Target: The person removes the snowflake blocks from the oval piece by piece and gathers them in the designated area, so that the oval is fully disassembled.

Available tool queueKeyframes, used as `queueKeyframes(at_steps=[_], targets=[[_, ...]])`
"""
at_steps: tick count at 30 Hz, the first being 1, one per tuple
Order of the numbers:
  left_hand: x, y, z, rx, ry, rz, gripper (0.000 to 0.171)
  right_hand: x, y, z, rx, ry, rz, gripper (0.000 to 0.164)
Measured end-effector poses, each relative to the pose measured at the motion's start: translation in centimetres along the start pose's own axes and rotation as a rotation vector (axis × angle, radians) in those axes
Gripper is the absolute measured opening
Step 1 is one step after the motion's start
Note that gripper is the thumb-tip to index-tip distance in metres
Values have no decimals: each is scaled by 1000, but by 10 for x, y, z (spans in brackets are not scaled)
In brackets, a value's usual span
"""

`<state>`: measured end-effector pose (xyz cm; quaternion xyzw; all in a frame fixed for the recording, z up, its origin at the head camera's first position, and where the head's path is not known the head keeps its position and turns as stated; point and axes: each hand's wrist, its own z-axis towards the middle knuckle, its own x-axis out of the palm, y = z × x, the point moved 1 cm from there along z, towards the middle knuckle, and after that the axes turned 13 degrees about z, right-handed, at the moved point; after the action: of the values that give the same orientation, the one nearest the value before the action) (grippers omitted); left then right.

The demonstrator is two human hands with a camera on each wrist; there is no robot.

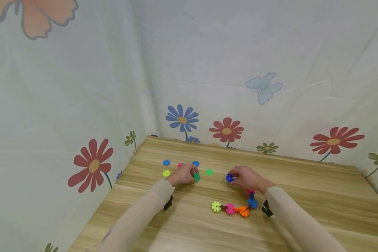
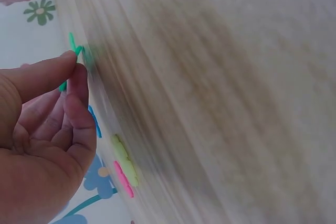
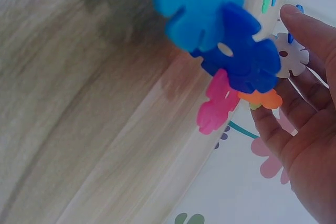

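Note:
My left hand [image 1: 183, 174] pinches a green snowflake disc [image 1: 196, 177] between thumb and fingertips, just above the table. In the left wrist view the disc [image 2: 72, 40] appears edge-on. My right hand [image 1: 248, 177] holds the far end of a linked chain of snowflake discs, with a dark blue disc [image 1: 229, 178] at its fingertips. A white disc [image 3: 292, 56] lies against those fingers. From there the chain runs through orange [image 3: 262, 98], pink [image 3: 216, 106] and blue discs, then along the table through an orange disc [image 1: 244, 211] and a pink one to a yellow disc [image 1: 216, 207].
Loose discs lie on the wooden table [image 1: 302, 196]: a light green one [image 1: 209, 172] between the hands, a blue one [image 1: 195, 163] behind the left hand, a pink one partly hidden by it, and a yellow [image 1: 166, 173] and a blue one [image 1: 166, 163] farther left. Flower-print cloth surrounds the table.

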<state>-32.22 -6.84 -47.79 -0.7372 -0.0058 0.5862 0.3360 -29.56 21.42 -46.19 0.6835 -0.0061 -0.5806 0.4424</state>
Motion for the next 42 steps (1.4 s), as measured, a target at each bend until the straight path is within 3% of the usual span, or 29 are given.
queueKeyframes(at_steps=[8,21,31,42], targets=[[2,0,4,-44,6,103,31,-1,1,0,17,4,14,29],[3,-5,7,-41,-35,198,30,1,-3,1,-3,0,6,28],[3,-5,8,-62,-90,181,34,2,-4,1,-10,3,2,28],[4,-28,13,-11,-101,109,14,2,-1,2,-26,-10,7,29]])
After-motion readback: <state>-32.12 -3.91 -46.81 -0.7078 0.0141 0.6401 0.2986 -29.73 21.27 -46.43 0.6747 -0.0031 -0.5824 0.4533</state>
